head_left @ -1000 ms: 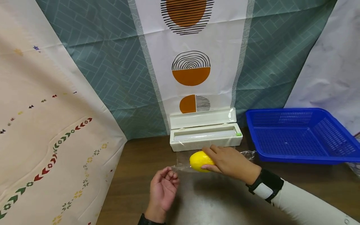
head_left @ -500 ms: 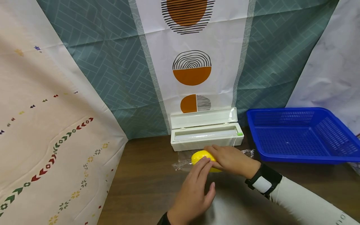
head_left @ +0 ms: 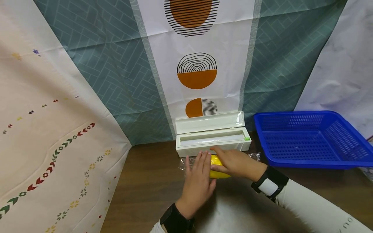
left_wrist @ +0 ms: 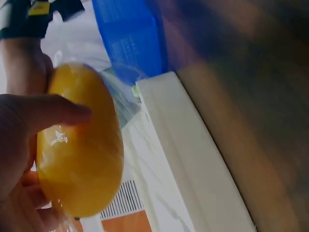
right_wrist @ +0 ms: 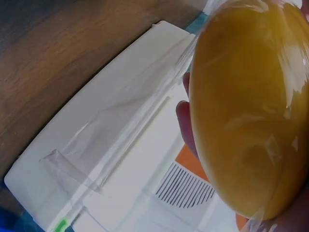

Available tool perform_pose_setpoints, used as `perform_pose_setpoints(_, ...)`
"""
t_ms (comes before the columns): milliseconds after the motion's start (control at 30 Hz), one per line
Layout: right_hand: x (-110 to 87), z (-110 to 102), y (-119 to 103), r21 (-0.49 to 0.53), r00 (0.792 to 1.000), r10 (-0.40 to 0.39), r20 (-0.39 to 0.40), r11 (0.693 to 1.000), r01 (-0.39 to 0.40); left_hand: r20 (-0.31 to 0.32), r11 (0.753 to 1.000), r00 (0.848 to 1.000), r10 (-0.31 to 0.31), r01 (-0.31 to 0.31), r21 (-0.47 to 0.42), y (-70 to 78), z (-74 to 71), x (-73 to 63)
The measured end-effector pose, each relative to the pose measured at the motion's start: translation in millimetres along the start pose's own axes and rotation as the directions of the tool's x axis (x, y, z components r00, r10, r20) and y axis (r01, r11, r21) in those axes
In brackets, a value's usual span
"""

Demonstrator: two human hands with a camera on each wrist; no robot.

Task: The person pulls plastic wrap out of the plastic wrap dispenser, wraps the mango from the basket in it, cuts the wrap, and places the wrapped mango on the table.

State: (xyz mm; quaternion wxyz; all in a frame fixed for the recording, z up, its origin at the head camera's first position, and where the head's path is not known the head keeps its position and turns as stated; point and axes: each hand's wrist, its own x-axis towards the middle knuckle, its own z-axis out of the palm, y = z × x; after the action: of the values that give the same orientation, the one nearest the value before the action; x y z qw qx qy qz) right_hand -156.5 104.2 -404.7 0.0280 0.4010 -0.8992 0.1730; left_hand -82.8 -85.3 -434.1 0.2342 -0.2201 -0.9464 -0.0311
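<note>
Your left hand (head_left: 196,181) has its fingers straight and close together, laid over the left end of the glossy yellow oval object wrapped in clear plastic film (head_left: 219,175); your right hand (head_left: 233,163) grips the right end, thumb on the near side; both hands touch it at once. The left wrist view shows a thumb (left_wrist: 67,113) across its surface, with fingertips at its lower end, partly hidden.

You have the oval in front of the long off-white plastic dispenser box (head_left: 192,151); can't tell if it is lifted or resting on the dark brown wood table (head_left: 140,187). The film hugs it, creased and shiny; one crumpled end (head_left: 182,164) sticks out past your left fingers, another (head_left: 255,156) shows beyond your right hand.

Dispenser lid (head_left: 209,123) stands up at the back; pale film roll (head_left: 212,140) lies inside; small bright green tab (head_left: 247,139) sits at the right end of the front edge.

Blue rectangular plastic basket with perforated sides (head_left: 309,162) is to your right, near the box; teal cloth with a brick-like pattern (head_left: 107,74) hangs behind; black straps (head_left: 269,184) on both your wrists; off-white sleeve (head_left: 314,207) on your right arm.
</note>
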Motion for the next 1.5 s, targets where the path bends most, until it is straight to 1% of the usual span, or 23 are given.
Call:
perform_pose_setpoints(133, 2.5, -1.2, 0.4, 0.019, 0.999, 0.023, 0.034, 1.0, -0.023, 0.073, 1.0, 0.997, -0.007, 0.006, 0.014, -8.6, 2.2, 5.0)
perform_pose_setpoints(200, 3.4, -2.2, 0.8, 0.031, 0.998, 0.032, 0.05, 0.999, -0.033, 0.091, 0.999, 0.996, -0.007, 0.003, 0.04, -12.6, 4.6, 7.0)
perform_pose_setpoints(267, 3.7, -3.7, 1.4, 0.042, 0.997, 0.038, 0.068, 0.998, -0.041, 0.08, 0.998, 0.997, -0.002, -0.003, 0.062, -16.3, 7.8, 8.9)
perform_pose_setpoints(367, 4.0, -6.2, 2.3, 0.056, 0.995, 0.043, 0.09, 0.997, -0.049, 0.032, 0.994, 0.999, 0.021, -0.024, 0.109, -20.8, 12.4, 11.7)
perform_pose_setpoints(467, 5.0, -8.1, 2.9, 0.079, 0.994, 0.047, 0.1, 0.995, -0.055, -0.003, 0.992, 0.999, 0.043, -0.042, 0.117, -24.3, 14.7, 14.2)
perform_pose_setpoints(567, 7.3, -8.6, 3.0, 0.083, 0.995, 0.038, 0.088, 0.996, -0.045, -0.003, 0.994, 0.999, 0.053, -0.053, 0.101, -27.2, 14.6, 16.3)
perform_pose_setpoints(633, 9.1, -8.8, 2.9, 0.075, 0.997, 0.026, 0.077, 0.997, -0.032, 0.014, 0.995, 0.998, 0.057, -0.058, 0.087, -28.7, 13.6, 17.5)
perform_pose_setpoints(700, 10.3, -10.0, 2.1, 0.049, 0.997, 0.028, 0.068, 0.998, -0.032, 0.033, 0.995, 0.998, 0.058, -0.06, 0.078, -29.7, 12.7, 18.6)
perform_pose_setpoints(767, 9.9, -11.7, 1.2, 0.0, 0.998, 0.045, 0.04, 0.999, -0.045, 0.05, 0.996, 0.997, 0.056, -0.059, 0.067, -30.6, 11.6, 19.8)
perform_pose_setpoints(800, 9.1, -13.3, -0.1, -0.033, 0.999, 0.053, 0.013, 0.998, -0.052, 0.06, 0.997, 0.997, 0.053, -0.056, 0.059, -31.0, 11.6, 20.6)
perform_pose_setpoints(867, 6.1, -16.1, -3.3, -0.1, 0.997, 0.044, -0.069, 0.994, -0.051, 0.074, 0.998, 0.996, 0.044, -0.046, 0.036, -32.0, 11.1, 22.4)
perform_pose_setpoints(900, 3.9, -16.7, -5.4, -0.138, 0.993, 0.025, -0.116, 0.99, -0.041, 0.081, 0.999, 0.996, 0.039, -0.041, 0.025, -32.7, 10.9, 23.3)
perform_pose_setpoints(967, -1.1, -15.9, -10.6, -0.209, 0.978, -0.048, -0.201, 0.978, 0.005, 0.09, 1.0, 0.995, 0.031, -0.031, 0.003, -34.2, 10.8, 25.2)
perform_pose_setpoints(1033, -7.8, -12.0, -15.1, -0.262, 0.96, -0.124, -0.249, 0.963, 0.056, 0.107, 1.0, 0.994, 0.025, -0.024, -0.016, -35.8, 9.9, 27.5)
perform_pose_setpoints(1067, -11.4, -9.0, -16.7, -0.286, 0.954, -0.152, -0.258, 0.955, 0.075, 0.119, 1.0, 0.993, 0.023, -0.021, -0.022, -36.8, 9.4, 28.7)
perform_pose_setpoints(1133, -17.9, -2.6, -17.7, -0.327, 0.951, -0.175, -0.255, 0.941, 0.086, 0.138, 0.999, 0.99, 0.018, -0.011, -0.051, -38.7, 8.3, 31.4)
perform_pose_setpoints(1233, -23.9, 6.5, -13.4, -0.369, 0.96, -0.146, -0.238, 0.928, 0.05, 0.186, 0.995, 0.982, 0.008, 0.011, -0.101, -41.2, 6.3, 35.3)
perform_pose_setpoints(1333, -24.9, 14.9, -4.8, -0.399, 0.968, -0.111, -0.225, 0.917, 0.012, 0.228, 0.988, 0.974, 0.004, 0.031, -0.152, -42.9, 4.9, 38.0)
perform_pose_setpoints(1500, -22.9, 26.8, 7.8, -0.411, 0.969, -0.102, -0.224, 0.912, 0.001, 0.284, 0.974, 0.959, 0.009, 0.057, -0.221, -45.5, 5.4, 40.6)
